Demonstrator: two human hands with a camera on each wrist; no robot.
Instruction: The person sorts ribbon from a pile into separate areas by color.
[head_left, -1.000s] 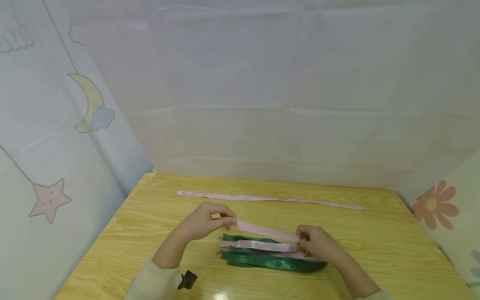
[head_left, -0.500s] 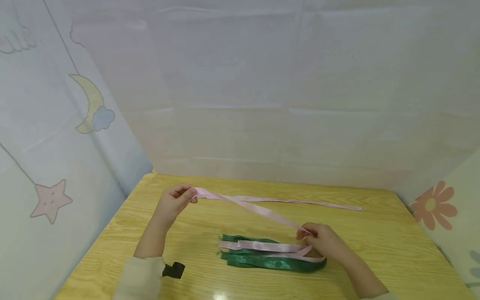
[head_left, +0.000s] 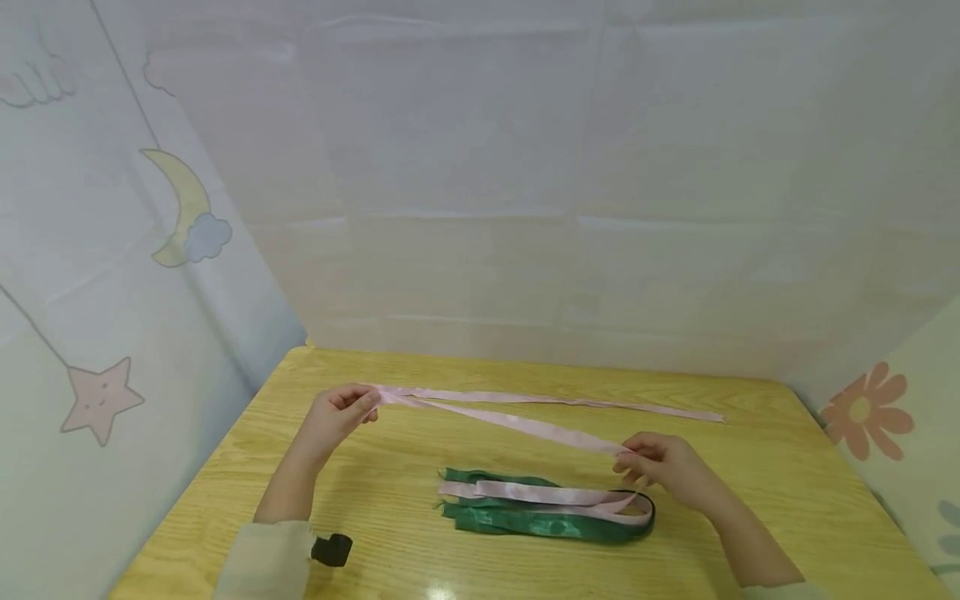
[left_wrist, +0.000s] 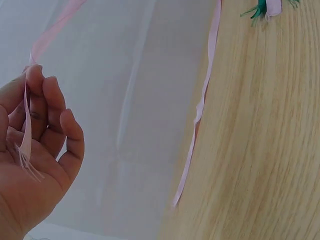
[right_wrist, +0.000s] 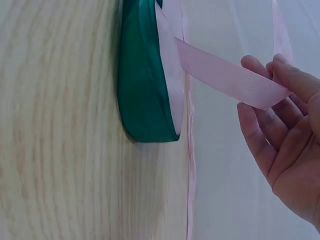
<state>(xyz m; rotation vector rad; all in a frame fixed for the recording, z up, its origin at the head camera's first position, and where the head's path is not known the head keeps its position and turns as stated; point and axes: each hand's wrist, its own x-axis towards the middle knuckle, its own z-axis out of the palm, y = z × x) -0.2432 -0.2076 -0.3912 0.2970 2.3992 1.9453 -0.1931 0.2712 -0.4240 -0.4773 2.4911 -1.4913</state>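
Note:
A pink ribbon (head_left: 525, 425) stretches between both hands above the table. My left hand (head_left: 341, 417) pinches it near one end, and a frayed tip (left_wrist: 26, 155) hangs over the palm in the left wrist view. My right hand (head_left: 667, 468) pinches the same ribbon farther along; from there a pink length (right_wrist: 225, 75) runs down to the bundle in the right wrist view. That bundle of folded green ribbon (head_left: 555, 525) and pink ribbon (head_left: 525, 492) lies below and between the hands, frayed ends to the left, loops to the right.
Another pink ribbon (head_left: 600, 403) lies stretched out along the back of the wooden table (head_left: 390, 550). Behind the table hangs a pale sheet (head_left: 465, 183), with a printed side panel (head_left: 97, 250) at the left. A black strap piece (head_left: 332, 550) sticks out by the left sleeve.
My left hand has moved left and back with the ribbon's end, drawing out a longer stretch. My right hand has shifted slightly right, away from the bundle's loops.

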